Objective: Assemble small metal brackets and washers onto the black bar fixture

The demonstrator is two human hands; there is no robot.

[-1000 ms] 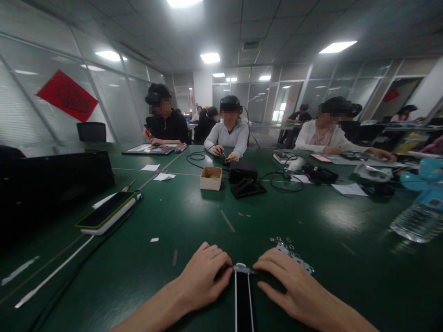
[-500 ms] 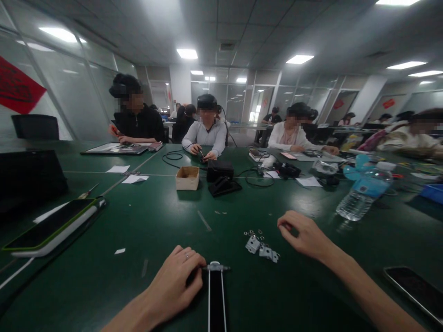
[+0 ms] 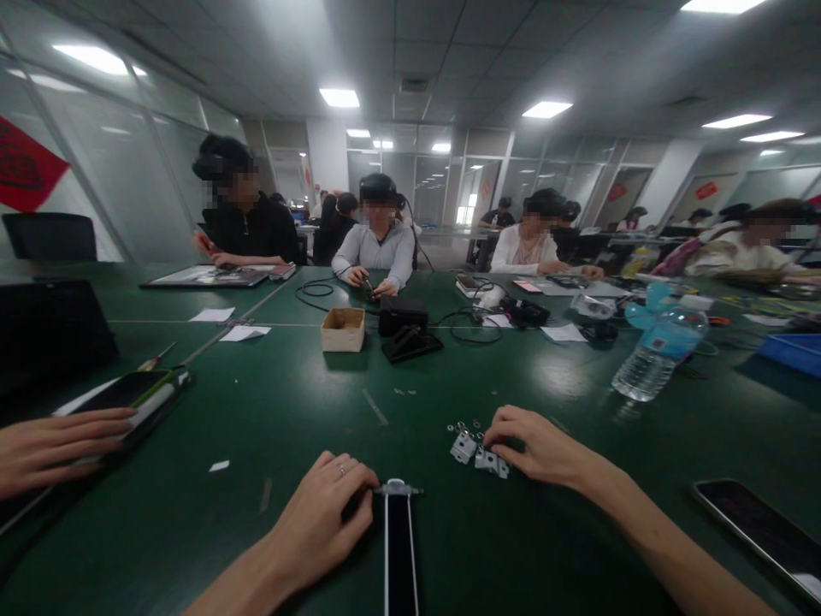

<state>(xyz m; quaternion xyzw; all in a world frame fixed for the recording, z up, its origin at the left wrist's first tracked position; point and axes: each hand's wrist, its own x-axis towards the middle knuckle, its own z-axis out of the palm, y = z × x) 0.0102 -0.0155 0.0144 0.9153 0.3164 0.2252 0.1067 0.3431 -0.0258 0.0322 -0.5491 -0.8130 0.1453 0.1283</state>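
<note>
My left hand (image 3: 330, 505) has its fingers curled and closed on the left end of a thin metal crosspiece (image 3: 398, 488), which tops a long black strip with white edges (image 3: 400, 556). The strip runs out of view at the bottom. My right hand (image 3: 532, 443) is lowered over the table, thumb and fingertips bent together at the edge of a few small metal brackets (image 3: 491, 463). What lies between those fingertips, if anything, is hidden. Several tiny metal rings (image 3: 460, 427) lie just behind the brackets.
Another person's hand (image 3: 57, 449) rests on a phone (image 3: 125, 389) at the left. A second phone (image 3: 757, 530) lies at the right. Farther back stand a water bottle (image 3: 658, 355), an open box (image 3: 343, 331) and a black device (image 3: 403, 316). Co-workers sit across the green table (image 3: 288, 398).
My right hand has moved left and down to the metal brackets. Another person's hand has come in from the left onto the phone. My left hand stays at the crosspiece.
</note>
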